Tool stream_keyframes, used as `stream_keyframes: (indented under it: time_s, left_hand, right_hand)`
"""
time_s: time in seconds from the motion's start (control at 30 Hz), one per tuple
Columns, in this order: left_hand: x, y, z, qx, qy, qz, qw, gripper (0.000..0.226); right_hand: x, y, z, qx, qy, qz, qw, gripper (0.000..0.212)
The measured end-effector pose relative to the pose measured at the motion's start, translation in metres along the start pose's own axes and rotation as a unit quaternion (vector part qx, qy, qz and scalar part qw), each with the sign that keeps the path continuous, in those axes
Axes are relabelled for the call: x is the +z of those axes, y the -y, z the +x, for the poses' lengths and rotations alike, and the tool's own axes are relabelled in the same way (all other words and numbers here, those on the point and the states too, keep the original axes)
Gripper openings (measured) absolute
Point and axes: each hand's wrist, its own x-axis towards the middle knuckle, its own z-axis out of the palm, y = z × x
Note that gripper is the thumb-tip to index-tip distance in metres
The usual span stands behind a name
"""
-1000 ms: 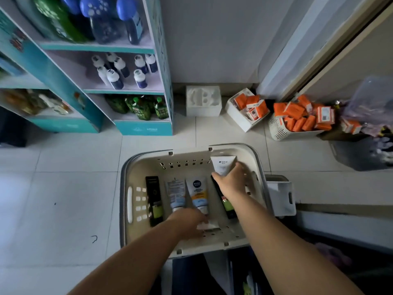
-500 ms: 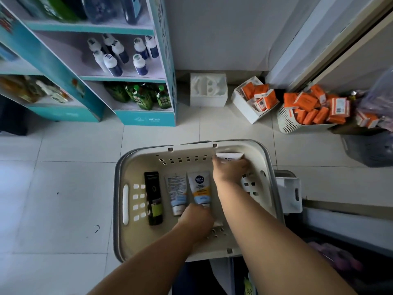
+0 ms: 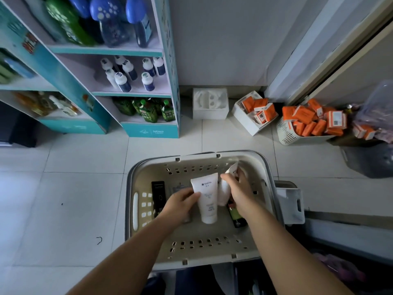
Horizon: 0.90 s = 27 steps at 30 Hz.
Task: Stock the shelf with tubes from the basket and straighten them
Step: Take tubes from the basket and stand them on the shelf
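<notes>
Lifting two tubes from the basket: left hand pinches the labelled white tube at its edge; right hand curls round a second white tube, probably pairing them for one trip to the teal shelf. Black tube lies on the basket floor.

2 tubes now up off bskt

The basket is beige with a grey rim and rows of small slots. The white tube carries small dark print, and the second white tube is blurred. The black tube is plain, and the black-and-green tube has a green band. The shelf is teal, the boxes are orange and the floor is white tile.
</notes>
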Motion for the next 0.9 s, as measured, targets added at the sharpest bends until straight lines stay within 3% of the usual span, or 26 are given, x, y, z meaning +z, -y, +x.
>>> stream_keyframes:
  time_s: [0.1, 0.17, 0.3, 0.5, 0.6, 0.9]
  left_hand:
    - [-0.006, -0.02, -0.01, 0.008, -0.014, -0.138, 0.99, 0.02]
    - [-0.013, -0.033, -0.017, 0.025, -0.024, -0.168, 0.985, 0.024]
    - [-0.027, -0.049, -0.036, 0.033, -0.036, -0.176, 0.983, 0.027]
    - [-0.037, -0.05, -0.071, 0.039, -0.023, -0.206, 0.978, 0.029]
    - [-0.04, -0.052, -0.094, 0.06, 0.011, -0.223, 0.973, 0.029]
    - [-0.072, -0.045, -0.159, 0.098, 0.119, -0.246, 0.957, 0.031]
  right_hand:
    - [-0.003, 0.009, -0.012, 0.053, 0.048, 0.155, 0.985, 0.033]
    - [-0.005, 0.013, -0.022, 0.074, 0.077, 0.234, 0.966, 0.038]
    - [0.0, 0.023, -0.054, 0.048, 0.135, 0.257, 0.956, 0.042]
    - [0.019, 0.035, -0.105, 0.003, 0.149, 0.279, 0.949, 0.05]
    - [0.029, 0.043, -0.135, -0.024, 0.137, 0.293, 0.946, 0.041]
    - [0.048, 0.024, -0.231, -0.089, 0.154, 0.404, 0.897, 0.055]
